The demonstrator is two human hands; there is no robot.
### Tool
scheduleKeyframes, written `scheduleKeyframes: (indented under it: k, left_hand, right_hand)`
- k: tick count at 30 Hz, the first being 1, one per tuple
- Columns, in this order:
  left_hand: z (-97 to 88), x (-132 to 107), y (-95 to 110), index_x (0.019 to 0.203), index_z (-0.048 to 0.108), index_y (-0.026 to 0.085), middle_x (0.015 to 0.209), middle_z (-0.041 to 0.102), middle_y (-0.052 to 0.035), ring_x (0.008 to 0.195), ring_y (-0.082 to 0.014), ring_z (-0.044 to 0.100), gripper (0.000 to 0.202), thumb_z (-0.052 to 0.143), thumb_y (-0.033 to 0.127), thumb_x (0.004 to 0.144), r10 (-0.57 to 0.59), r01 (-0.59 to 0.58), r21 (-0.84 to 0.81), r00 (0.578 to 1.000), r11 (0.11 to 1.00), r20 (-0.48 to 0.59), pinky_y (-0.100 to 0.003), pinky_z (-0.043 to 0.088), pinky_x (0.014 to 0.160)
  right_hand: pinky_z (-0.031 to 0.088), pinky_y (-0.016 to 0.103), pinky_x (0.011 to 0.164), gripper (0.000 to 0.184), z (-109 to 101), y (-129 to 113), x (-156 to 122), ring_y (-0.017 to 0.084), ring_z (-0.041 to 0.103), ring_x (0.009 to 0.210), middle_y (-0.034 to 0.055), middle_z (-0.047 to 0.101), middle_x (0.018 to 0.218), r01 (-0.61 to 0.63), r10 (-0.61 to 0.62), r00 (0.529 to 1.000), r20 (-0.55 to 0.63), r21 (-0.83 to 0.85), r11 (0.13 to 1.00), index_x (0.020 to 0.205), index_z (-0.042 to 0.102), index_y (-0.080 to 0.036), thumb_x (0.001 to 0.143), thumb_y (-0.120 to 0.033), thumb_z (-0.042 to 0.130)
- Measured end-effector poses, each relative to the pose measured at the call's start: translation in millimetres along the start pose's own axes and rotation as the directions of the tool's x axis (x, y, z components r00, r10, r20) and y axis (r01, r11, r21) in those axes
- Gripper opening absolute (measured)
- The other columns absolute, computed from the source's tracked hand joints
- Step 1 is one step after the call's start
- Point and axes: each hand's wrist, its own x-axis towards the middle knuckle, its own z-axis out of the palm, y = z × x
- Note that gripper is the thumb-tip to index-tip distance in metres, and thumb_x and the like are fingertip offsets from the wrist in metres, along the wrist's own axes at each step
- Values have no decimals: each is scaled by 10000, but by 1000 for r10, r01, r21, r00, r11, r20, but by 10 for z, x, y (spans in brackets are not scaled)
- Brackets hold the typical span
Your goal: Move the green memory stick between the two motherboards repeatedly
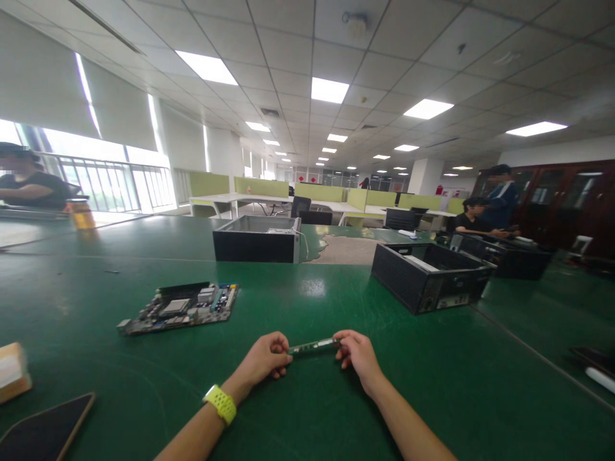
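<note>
a wide green table [312, 288] fills the lower view, its surface worn through to a bare patch beyond the middle. on it stand two open computer cases: a black one [416, 285] to the right and a dark-fronted one [256, 246] farther back, left of the bare patch. a motherboard [180, 308] lies flat on the near left, well apart from both. the left hand [266, 357] has thumb and fingers curled together, pinching one end of a slim green circuit strip [312, 347]; the right hand [359, 357] pinches the other end. a yellow-green watch band [221, 403] circles the left wrist. the strip, smallest, spans between the fingertips, nearer than the motherboard; whether it touches the tabletop i cannot tell.
</note>
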Motion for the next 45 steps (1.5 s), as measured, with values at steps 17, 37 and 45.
scheduleKeyframes:
  k: [17, 37, 45]
  left_hand:
    - [10, -3, 11, 737, 420, 176, 557, 536, 61, 464, -102, 576, 191, 572, 225, 633, 22, -22, -29, 1000, 999, -6, -171, 388, 392]
    - [9, 7, -13, 781, 432, 173, 580, 528, 71, 423, -76, 540, 247, 587, 176, 588, 9, -10, -7, 999, 1000, -31, -168, 398, 385]
    - [11, -9, 19, 727, 441, 165, 578, 558, 48, 458, -89, 562, 182, 578, 200, 611, 15, -16, -27, 1000, 1000, -6, -166, 381, 391]
  right_hand:
    - [381, 179, 370, 213, 9, -28, -34, 112, 536, 523, -5, 552, 606, 67, -67, 998, 18, -53, 996, 788, 592, -148, 649, -302, 547]
    - [374, 187, 360, 353, 13, 7, -34, 102, 515, 469, -34, 526, 598, 72, -71, 997, 7, -83, 994, 969, 584, -141, 643, -266, 531]
    - [340, 172, 352, 258, 12, 7, -20, 84, 506, 447, -1, 583, 642, 45, -41, 998, 50, -77, 996, 836, 613, -138, 663, -303, 519]
